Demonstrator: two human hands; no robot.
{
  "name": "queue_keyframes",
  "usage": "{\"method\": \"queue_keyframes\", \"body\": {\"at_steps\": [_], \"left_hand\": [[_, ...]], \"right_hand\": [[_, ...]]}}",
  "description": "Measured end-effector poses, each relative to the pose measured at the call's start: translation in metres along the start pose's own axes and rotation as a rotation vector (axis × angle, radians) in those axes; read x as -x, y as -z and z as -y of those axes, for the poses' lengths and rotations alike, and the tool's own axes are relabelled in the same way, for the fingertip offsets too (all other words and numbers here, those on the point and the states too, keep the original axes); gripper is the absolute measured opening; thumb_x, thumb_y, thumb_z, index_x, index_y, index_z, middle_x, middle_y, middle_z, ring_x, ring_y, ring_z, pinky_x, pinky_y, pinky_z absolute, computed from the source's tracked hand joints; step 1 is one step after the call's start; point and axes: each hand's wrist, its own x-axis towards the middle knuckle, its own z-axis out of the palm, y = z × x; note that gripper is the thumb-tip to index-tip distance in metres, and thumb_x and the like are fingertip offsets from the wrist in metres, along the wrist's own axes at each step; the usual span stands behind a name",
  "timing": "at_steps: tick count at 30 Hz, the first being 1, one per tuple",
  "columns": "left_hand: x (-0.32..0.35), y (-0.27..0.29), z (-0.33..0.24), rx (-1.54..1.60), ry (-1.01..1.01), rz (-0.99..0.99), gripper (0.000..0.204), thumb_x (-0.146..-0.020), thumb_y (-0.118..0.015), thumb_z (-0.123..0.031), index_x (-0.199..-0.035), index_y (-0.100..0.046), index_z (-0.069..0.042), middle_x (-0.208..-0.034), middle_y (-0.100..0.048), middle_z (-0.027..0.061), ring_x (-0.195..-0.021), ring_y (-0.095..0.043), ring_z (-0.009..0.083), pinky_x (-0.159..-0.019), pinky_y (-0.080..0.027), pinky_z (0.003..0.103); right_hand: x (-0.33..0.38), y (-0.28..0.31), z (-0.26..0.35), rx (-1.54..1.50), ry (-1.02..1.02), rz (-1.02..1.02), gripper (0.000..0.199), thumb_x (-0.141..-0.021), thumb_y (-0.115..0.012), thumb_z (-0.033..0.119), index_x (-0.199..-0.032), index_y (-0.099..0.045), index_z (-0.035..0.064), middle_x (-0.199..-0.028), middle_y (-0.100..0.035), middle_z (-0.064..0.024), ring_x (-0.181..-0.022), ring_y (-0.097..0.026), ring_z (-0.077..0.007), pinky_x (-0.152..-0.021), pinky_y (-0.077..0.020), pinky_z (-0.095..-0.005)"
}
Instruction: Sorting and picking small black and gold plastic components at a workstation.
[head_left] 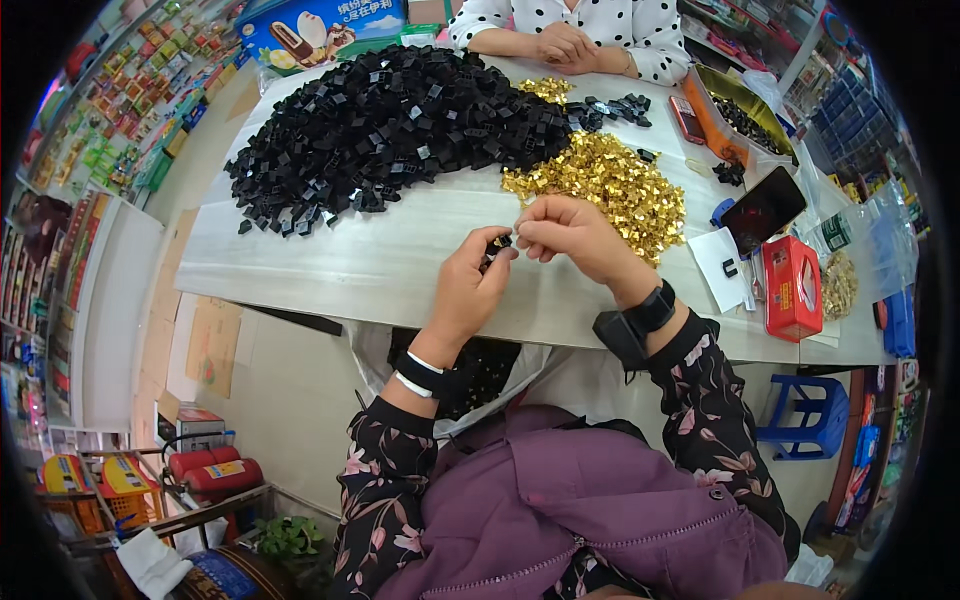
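Over the near edge of the table, my left hand [470, 285] pinches a small black plastic piece [496, 246] with a glint of gold on it, between thumb and fingers. My right hand [572, 238] is closed in a pinch, its fingertips close against that piece. Whatever the right fingertips grip is too small and hidden to make out. Beyond my hands lies a large heap of black plastic pieces [390, 130]. A heap of shiny gold metal clips [625, 195] sits just past my right hand.
Across the table, a person in a polka-dot shirt [640, 35] rests clasped hands on it. To the right are a phone [764, 211], a red tin [793, 288], a plastic bottle [850, 228] and an open box of small parts [700, 90]. A blue stool [806, 418] stands below.
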Motion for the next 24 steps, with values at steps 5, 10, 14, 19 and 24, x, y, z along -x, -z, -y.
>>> {"method": "queue_keyframes", "body": {"at_steps": [5,10,14,19,24], "left_hand": [[0.003,-0.001,-0.006,0.013,-0.038,-0.014,0.023,-0.090,-0.054,-0.005,-0.113,-0.056,-0.003,-0.080,-0.062,-0.0001,-0.058,-0.050,0.0032,-0.053,-0.042,0.018],[0.004,-0.001,-0.005,-0.029,-0.047,-0.030,0.023,-0.090,-0.054,-0.004,-0.112,-0.057,-0.002,-0.078,-0.061,-0.0003,-0.058,-0.051,0.0038,-0.053,-0.042,0.019],[0.003,-0.002,0.003,-0.136,-0.113,-0.015,0.023,-0.090,-0.054,-0.005,-0.112,-0.057,-0.002,-0.079,-0.063,0.0010,-0.058,-0.052,0.0045,-0.053,-0.043,0.020],[0.004,0.001,0.005,-0.275,-0.163,-0.001,0.022,-0.086,-0.056,-0.006,-0.108,-0.058,-0.002,-0.083,-0.064,0.0098,-0.061,-0.059,0.0148,-0.057,-0.047,0.027],[0.002,0.002,-0.003,-0.201,-0.067,0.050,0.020,-0.087,-0.056,-0.008,-0.107,-0.058,-0.002,-0.087,-0.065,0.0088,-0.067,-0.061,0.0127,-0.057,-0.047,0.026]], "right_hand": [[0.001,-0.003,-0.004,0.058,-0.092,0.064,0.017,-0.087,-0.063,0.024,-0.090,-0.062,0.0077,-0.078,-0.061,0.0016,-0.067,-0.056,-0.0054,-0.060,-0.0452,-0.0197],[0.002,-0.005,-0.005,0.029,-0.175,0.094,0.016,-0.088,-0.061,0.026,-0.086,-0.061,0.0097,-0.073,-0.059,0.0039,-0.065,-0.054,-0.0039,-0.057,-0.0426,-0.0180],[0.000,-0.002,-0.011,0.064,-0.157,0.124,0.018,-0.089,-0.061,0.027,-0.085,-0.060,0.0094,-0.073,-0.057,0.0044,-0.065,-0.053,-0.0035,-0.056,-0.0417,-0.0183],[0.000,0.001,-0.013,0.189,-0.134,0.161,0.020,-0.090,-0.060,0.028,-0.086,-0.060,0.0082,-0.072,-0.056,0.0048,-0.064,-0.051,-0.0029,-0.056,-0.0405,-0.0184],[0.000,0.003,-0.012,0.189,-0.096,0.178,0.023,-0.089,-0.062,0.029,-0.087,-0.062,0.0057,-0.071,-0.057,0.0040,-0.064,-0.052,-0.0035,-0.056,-0.0430,-0.0196]]}}
